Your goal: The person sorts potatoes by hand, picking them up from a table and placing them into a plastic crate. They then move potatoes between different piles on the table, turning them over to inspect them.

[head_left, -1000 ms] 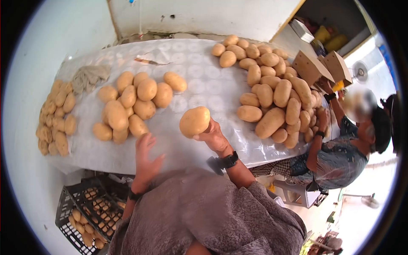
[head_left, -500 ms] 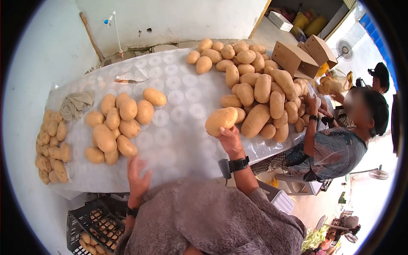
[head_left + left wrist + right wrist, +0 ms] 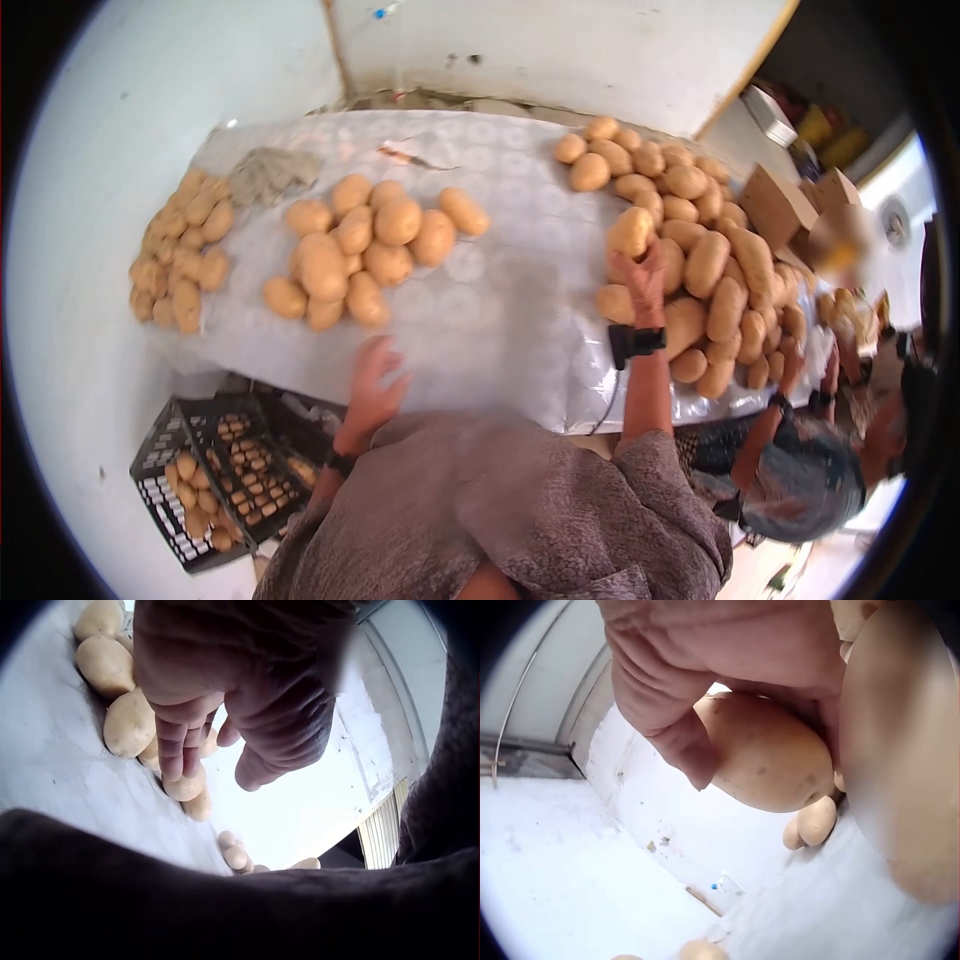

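My right hand (image 3: 645, 283) grips a potato (image 3: 631, 232) at the left side of the large potato pile (image 3: 708, 262). In the right wrist view the thumb and fingers of that hand (image 3: 727, 667) curl round the potato (image 3: 769, 754). My left hand (image 3: 374, 385) is empty, its fingers loosely spread over the near part of the table, just below the middle potato group (image 3: 322, 268). The left wrist view shows this hand (image 3: 225, 697) with relaxed fingers and potatoes (image 3: 129, 724) beyond them.
Small potatoes (image 3: 180, 255) lie at the table's left end beside a grey cloth (image 3: 273, 176). A black crate (image 3: 190, 480) with potatoes stands below the left edge. Cardboard boxes (image 3: 778, 208) sit behind the large pile, and another person (image 3: 805, 480) is at the right.
My right hand has carried the potato rightward to the large pile. The left hand stays near the middle group, still empty. The head view has shifted.
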A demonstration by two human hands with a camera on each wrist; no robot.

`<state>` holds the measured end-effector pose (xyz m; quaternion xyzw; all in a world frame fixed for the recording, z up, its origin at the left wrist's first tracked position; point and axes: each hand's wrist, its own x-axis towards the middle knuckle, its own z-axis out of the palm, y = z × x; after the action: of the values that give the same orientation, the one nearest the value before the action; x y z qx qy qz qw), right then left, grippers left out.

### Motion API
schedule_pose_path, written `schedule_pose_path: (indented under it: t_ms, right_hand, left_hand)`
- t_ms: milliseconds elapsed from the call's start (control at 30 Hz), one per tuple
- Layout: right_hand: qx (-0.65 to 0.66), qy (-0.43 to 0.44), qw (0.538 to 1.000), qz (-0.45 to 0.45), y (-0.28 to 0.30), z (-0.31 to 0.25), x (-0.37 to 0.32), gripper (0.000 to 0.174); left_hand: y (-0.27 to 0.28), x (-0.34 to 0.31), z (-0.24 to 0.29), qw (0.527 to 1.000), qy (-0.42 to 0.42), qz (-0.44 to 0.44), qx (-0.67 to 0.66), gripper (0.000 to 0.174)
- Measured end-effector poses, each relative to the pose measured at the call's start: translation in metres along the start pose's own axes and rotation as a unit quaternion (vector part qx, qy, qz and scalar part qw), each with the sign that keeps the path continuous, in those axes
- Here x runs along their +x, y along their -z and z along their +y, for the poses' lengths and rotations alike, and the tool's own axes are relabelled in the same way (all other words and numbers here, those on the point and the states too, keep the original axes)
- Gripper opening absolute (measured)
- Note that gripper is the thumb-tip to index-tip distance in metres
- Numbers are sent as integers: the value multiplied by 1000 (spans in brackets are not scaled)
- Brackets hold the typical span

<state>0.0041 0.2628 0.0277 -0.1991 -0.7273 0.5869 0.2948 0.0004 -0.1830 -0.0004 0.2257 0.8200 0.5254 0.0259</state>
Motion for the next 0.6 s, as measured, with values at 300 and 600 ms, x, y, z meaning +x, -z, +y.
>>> schedule_pose_path:
  t_ms: [300,600]
  right_hand:
    - [-567,71,820,-49,-7,40,56,56]
    - [-670,1,719,-187,-26,51,89,38]
  left_hand:
    - [4,-12,6,999,31,34,-12,56]
    - [7,-17,-2,994,21,91,55,54]
